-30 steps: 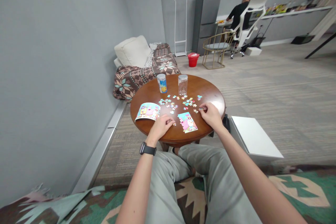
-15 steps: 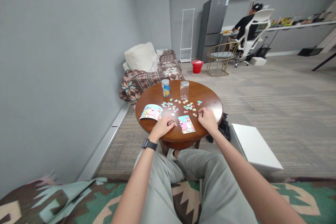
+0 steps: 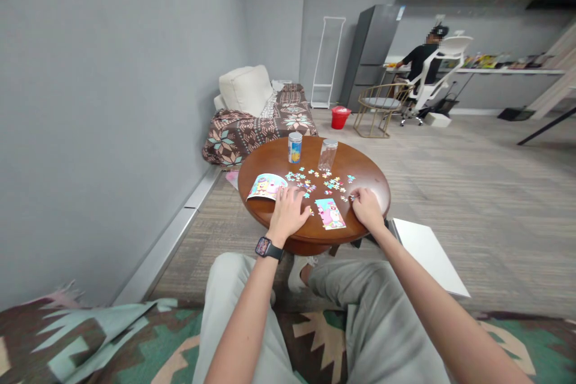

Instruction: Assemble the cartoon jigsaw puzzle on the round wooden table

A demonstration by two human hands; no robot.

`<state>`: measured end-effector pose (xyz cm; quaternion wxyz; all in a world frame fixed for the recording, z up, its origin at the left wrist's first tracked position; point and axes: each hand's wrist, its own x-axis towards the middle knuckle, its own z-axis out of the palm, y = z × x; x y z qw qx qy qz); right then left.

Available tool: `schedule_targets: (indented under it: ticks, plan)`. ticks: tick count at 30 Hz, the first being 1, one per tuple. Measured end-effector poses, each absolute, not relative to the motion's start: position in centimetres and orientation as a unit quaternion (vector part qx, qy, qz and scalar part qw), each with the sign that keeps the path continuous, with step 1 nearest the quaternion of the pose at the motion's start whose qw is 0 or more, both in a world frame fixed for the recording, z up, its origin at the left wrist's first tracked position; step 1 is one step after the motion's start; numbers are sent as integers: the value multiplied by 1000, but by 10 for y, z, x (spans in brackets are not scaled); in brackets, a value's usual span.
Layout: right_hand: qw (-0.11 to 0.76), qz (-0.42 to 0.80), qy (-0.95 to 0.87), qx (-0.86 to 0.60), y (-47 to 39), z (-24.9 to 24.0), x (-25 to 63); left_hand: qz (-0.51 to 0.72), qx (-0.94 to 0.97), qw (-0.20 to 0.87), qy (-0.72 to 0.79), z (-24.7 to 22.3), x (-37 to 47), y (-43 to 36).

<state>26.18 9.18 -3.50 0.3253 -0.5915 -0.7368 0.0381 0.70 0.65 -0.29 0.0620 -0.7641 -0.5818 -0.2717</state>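
Note:
On the round wooden table (image 3: 265,159), a partly assembled cartoon puzzle (image 3: 330,214) lies between my hands. My left hand (image 3: 288,210), fingers spread, is over the table beside the curved picture sheet (image 3: 266,186), its fingertips overlapping the sheet's right edge. At the right, my right hand (image 3: 366,207) has its fingers pinched at the tabletop near a loose piece; what they hold is too small to make out. Loose puzzle pieces (image 3: 333,183) are scattered beyond the assembled part. Behind them stand a jar with a blue and yellow label (image 3: 294,149) and a clear jar (image 3: 327,156).
A white box (image 3: 429,255) sits on the floor right of the table. Beyond the table are a covered sofa (image 3: 256,123), a red bucket (image 3: 340,117) and a gold-framed chair (image 3: 382,103). A person (image 3: 423,63) sits at the far counter.
My left hand has opened from a curled pose, its fingers now spread toward the picture sheet. My right hand stays pinched at the table's right side. The camera view has shifted.

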Motion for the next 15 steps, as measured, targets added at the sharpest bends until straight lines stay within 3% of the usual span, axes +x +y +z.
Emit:
schedule_targets:
  ticks: [6,15]
  plan:
    - [306,38,-736,-603,92,-32,261,-239,-759,-9,-605,-7,6,11]
    - [272,33,-731,-625,92,-35,263,-215,-756,-6,-619,-5,8,11]
